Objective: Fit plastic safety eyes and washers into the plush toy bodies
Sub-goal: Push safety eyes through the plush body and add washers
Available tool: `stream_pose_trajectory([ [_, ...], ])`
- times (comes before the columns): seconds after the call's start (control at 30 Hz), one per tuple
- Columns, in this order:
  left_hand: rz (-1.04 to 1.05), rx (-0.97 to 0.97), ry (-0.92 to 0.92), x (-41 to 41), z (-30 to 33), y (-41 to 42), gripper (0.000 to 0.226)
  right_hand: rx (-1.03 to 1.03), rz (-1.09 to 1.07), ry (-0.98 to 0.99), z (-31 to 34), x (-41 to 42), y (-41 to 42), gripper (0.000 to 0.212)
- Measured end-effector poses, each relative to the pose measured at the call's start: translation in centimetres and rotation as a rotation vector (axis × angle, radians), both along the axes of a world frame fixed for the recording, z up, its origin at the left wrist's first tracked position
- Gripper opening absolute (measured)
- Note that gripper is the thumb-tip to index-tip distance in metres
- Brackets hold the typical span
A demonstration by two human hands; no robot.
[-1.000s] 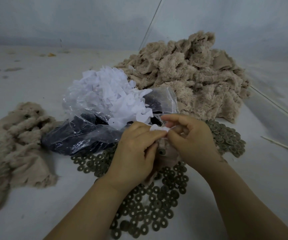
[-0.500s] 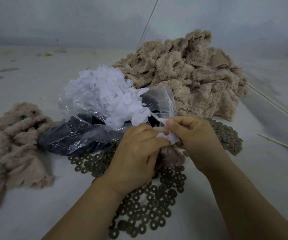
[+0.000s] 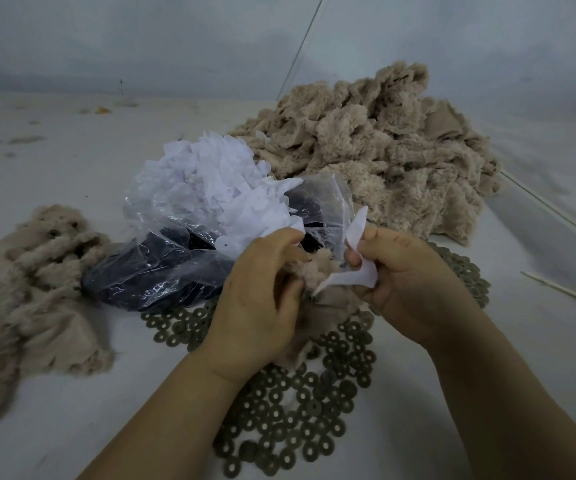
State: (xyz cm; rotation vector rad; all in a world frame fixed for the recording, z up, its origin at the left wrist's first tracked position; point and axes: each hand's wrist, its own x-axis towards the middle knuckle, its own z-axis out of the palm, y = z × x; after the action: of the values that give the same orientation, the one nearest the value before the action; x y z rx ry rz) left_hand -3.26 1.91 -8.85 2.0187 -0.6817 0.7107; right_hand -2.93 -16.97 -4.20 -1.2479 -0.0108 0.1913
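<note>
Item: plush body (image 3: 317,271), held between both hands over the washers (image 3: 290,410) spread on the table (image 3: 72,410).
Change: white cloth piece (image 3: 356,271), flat at the fingertips 1 s ago, now bent & pulled right; prob. being seated on the eye post, washer not on yet.
L hand (image 3: 259,306): gripping plush. R hand (image 3: 408,271): pinching cloth piece.
Containers: clear bag (image 3: 162,216) w/ white cloth pieces; dark bag (image 3: 148,278), contents unclear, maybe eyes.
Stock: plush pile (image 3: 383,150) behind.

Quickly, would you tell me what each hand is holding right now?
Left hand: grips the plush body.
Right hand: pinches the white paper piece.
</note>
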Motion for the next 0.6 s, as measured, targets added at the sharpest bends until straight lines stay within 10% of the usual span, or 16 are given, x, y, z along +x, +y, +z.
stream_pose_trajectory([
  [0.37, -0.064, -0.073, 0.103, -0.5, 0.6, -0.3, 0.055, -0.391, -0.072, -0.12, -0.4, -0.7, 0.8, 0.026],
  [0.6, -0.028, 0.004, -0.033, -0.2, 0.5, -0.3, 0.032, -0.279, -0.076, -0.058, 0.0, -0.9, 1.2, 0.013],
])
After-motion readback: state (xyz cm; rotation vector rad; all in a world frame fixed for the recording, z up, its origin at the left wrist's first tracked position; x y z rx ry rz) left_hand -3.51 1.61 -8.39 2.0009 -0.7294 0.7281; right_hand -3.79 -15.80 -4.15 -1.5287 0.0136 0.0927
